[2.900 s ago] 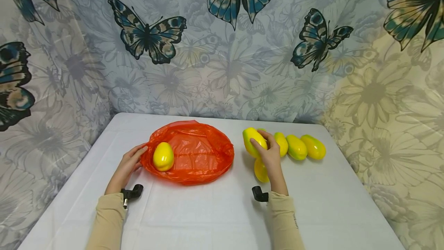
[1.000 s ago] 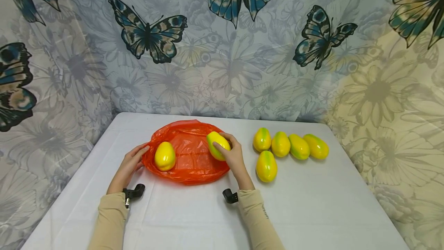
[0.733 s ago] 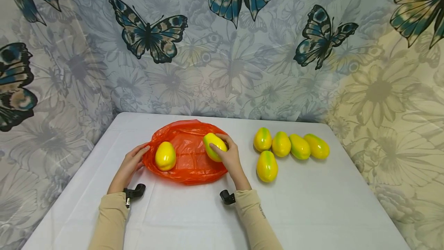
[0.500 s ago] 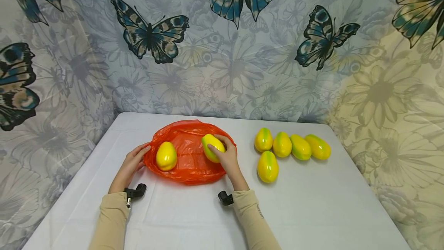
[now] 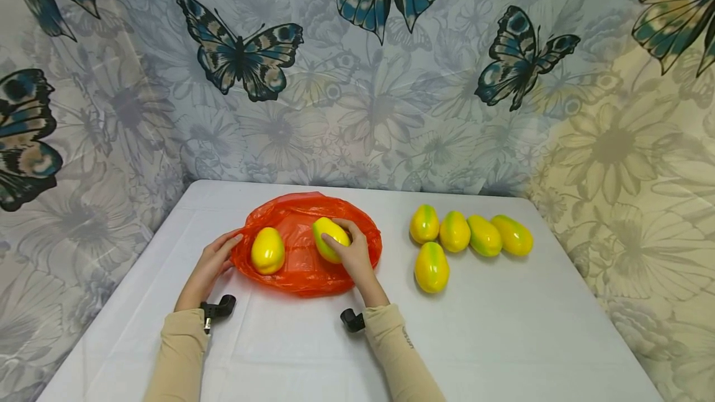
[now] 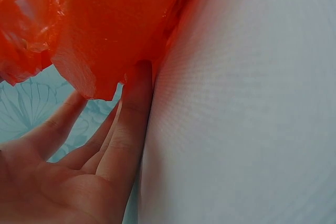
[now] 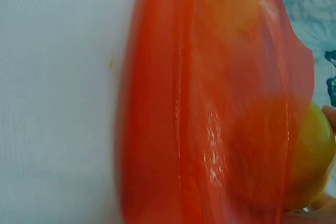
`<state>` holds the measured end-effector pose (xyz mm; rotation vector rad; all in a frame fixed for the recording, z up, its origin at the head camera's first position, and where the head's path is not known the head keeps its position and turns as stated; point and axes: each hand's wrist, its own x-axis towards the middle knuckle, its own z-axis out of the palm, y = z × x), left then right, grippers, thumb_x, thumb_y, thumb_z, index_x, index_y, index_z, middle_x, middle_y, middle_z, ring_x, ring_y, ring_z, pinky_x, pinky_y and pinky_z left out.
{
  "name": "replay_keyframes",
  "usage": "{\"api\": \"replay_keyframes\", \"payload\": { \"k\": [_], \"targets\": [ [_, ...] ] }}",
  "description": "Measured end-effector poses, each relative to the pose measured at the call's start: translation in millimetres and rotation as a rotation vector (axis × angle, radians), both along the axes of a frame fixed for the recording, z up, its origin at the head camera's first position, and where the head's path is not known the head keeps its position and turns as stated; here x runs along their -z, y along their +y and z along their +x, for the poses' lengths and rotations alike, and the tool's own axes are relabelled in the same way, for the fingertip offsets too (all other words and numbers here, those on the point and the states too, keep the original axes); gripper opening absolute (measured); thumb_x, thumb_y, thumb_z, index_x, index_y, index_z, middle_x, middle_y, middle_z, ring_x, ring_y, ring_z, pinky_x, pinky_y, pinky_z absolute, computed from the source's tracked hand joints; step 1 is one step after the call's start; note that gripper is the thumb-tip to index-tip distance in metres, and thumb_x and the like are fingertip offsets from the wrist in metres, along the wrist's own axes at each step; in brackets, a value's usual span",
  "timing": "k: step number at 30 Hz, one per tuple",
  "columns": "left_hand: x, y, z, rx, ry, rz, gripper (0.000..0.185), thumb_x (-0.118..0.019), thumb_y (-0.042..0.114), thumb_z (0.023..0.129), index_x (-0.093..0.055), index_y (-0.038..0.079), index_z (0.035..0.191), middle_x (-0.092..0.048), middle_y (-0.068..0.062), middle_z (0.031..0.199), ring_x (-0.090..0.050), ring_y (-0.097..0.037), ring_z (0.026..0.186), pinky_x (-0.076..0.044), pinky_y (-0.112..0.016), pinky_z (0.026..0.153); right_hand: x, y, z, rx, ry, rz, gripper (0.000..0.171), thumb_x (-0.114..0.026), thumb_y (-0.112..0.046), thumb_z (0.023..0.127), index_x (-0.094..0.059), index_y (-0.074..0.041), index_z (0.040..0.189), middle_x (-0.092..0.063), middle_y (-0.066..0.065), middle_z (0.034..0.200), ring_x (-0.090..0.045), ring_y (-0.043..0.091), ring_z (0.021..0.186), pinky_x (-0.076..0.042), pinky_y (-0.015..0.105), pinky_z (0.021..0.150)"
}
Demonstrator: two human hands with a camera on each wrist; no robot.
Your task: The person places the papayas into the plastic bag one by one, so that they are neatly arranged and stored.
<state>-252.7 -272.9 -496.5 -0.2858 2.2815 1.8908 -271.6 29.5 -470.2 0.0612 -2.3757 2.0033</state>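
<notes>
Head view: a person sits at a white table (image 5: 503, 327) with an orange bag (image 5: 296, 272) lying open on it.
Right hand (image 5: 349, 259): fingers curled around a yellow-green fruit (image 5: 328, 237), holding it over the middle of the bag.
Left hand (image 5: 209, 265): fingers nearly straight and relaxed, touching the left edge of the bag; in the left wrist view the fingertips (image 6: 139, 77) lie against the plastic and do not pinch it.
Bag content: one yellow fruit (image 5: 267, 250) lies in the left part, near the left hand. The held fruit is just beside it; I cannot tell if it rests on the plastic already.
Outside the bag: five more fruits (image 5: 469, 237) on the table at the right, four in a row and one in front, well apart from the bag.
Risk 1: the fruit is smooth and egg-shaped, so if it is let go carelessly it may roll off the flat bag onto the table.
Risk 2: it may bump the first fruit and push it toward the left rim.
Risk 3: the thin plastic is only touched, not gripped, so the bag may slide or fold shut.
</notes>
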Motion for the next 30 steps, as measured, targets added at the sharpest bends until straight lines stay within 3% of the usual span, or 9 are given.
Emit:
{"api": "replay_keyframes", "payload": {
  "k": [22,24,30],
  "targets": [
    [0.1,-1,0.5,0.002,-0.001,0.005,0.082,-0.046,0.063,0.094,-0.026,0.013,0.155,-0.03,-0.013,0.159,-0.038,-0.029,0.139,-0.045,-0.008,0.081,1.2,-28,5.9,-0.041,-0.029,0.008,0.045,-0.076,-0.03,0.085,-0.062,-0.018,0.126,-0.061,0.005,0.127,-0.054,0.024,0.115,-0.048,0.042,0.1],
    [-0.2,-1,0.5,0.005,0.002,0.0,0.081,-0.046,0.063,0.094,-0.025,0.013,0.155,-0.03,-0.013,0.159,-0.041,-0.025,0.135,-0.045,-0.008,0.082,1.7,-31,6.8,-0.043,-0.028,0.01,0.045,-0.076,-0.03,0.085,-0.062,-0.018,0.126,-0.06,0.005,0.127,-0.054,0.024,0.115,-0.048,0.042,0.1],
    [0.2,-2,0.9,0.012,0.026,0.006,0.076,-0.046,0.059,0.097,-0.028,0.012,0.154,-0.033,-0.014,0.157,-0.051,0.004,0.109,-0.047,-0.01,0.083,2.0,-39,10.0,-0.047,-0.011,-0.003,0.045,-0.076,-0.026,0.085,-0.062,-0.013,0.126,-0.061,0.008,0.127,-0.055,0.024,0.114,-0.048,0.042,0.099]
  ]
}}
